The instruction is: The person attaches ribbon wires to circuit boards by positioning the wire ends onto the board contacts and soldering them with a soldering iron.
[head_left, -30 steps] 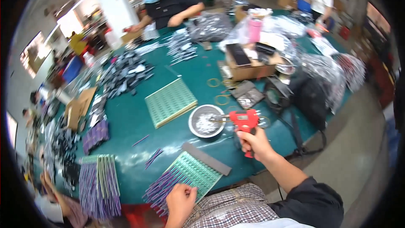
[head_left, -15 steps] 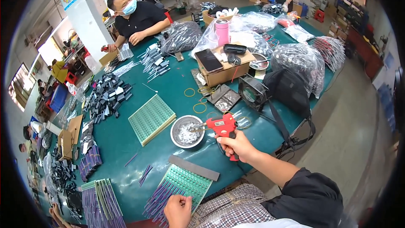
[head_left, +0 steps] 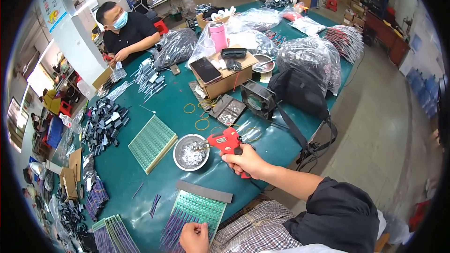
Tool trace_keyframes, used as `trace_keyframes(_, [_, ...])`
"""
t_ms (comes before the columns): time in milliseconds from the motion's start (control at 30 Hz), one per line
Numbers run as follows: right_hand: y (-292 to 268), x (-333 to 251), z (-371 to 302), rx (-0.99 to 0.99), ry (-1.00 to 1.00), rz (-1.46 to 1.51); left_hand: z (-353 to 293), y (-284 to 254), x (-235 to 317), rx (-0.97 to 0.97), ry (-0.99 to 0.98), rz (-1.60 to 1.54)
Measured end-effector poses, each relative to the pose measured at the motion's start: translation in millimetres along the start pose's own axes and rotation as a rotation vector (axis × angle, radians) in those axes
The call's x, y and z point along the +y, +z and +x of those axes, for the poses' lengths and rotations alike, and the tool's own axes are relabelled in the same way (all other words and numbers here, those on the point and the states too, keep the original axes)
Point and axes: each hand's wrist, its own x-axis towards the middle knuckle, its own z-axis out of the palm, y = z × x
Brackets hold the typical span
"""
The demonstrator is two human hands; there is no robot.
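My right hand is wrapped round the handle of a red pistol-shaped soldering gun. Its thin metal tip reaches over the rim of a round grey bowl, which holds silvery flakes. Close to the table's front edge, my left hand is curled with thumb and fingers together, by a green circuit-board panel. Whether it pinches anything is hidden. Purple wires lie in rows across the panel's lower part, and a dark grey strip runs along its upper edge.
A stack of green board panels lies left of the bowl. Beyond are a cardboard box with a phone, a small fan and a black bag. Dark parts are heaped at left. A masked person sits across.
The view has swung, so the table's things sit further left. The soldering gun stays with its tip over the bowl. Across the table, the person's hands have come closer together.
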Motion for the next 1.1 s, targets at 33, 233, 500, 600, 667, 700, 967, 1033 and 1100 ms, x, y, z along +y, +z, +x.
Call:
trace_keyframes(33, [0.2,0.7,0.6,0.003,0.0,0.002,-0.3,-0.2,0.3,-0.002,0.002,0.001])
trace_keyframes(233, [-4.5,6.1,6.2,0.016,0.002,0.014,-1.1,3.6,-5.2,0.008,0.002,-0.033])
trace_keyframes(500, [-3.7,-1.5,-1.0,0.052,-0.071,-0.13,-0.9,2.9,3.2,-0.01,-0.03,-0.049])
trace_keyframes(600, [0.7,-2.4,-1.1,0.139,-0.22,-0.521,0.7,0.4,5.1,-0.034,-0.009,-0.009])
trace_keyframes(667, [0.9,5.1,1.6,0.127,-0.347,-0.639,1.4,-1.4,8.2,-0.037,-0.02,-0.019])
trace_keyframes(700, [1.5,8.6,2.1,0.113,-0.475,-0.755,1.6,-1.9,8.9,-0.037,-0.031,-0.028])
trace_keyframes(967, [9.9,9.2,-10.9,0.003,-0.507,-0.934,2.3,-0.3,2.6,-0.028,-0.029,-0.011])
trace_keyframes(1033, [9.0,4.8,-13.3,-0.019,-0.462,-0.855,3.6,0.6,1.0,-0.023,-0.005,-0.028])
trace_keyframes(1100, [9.4,3.5,-14.3,-0.013,-0.464,-0.797,5.3,3.1,-3.5,-0.011,0.006,-0.028])
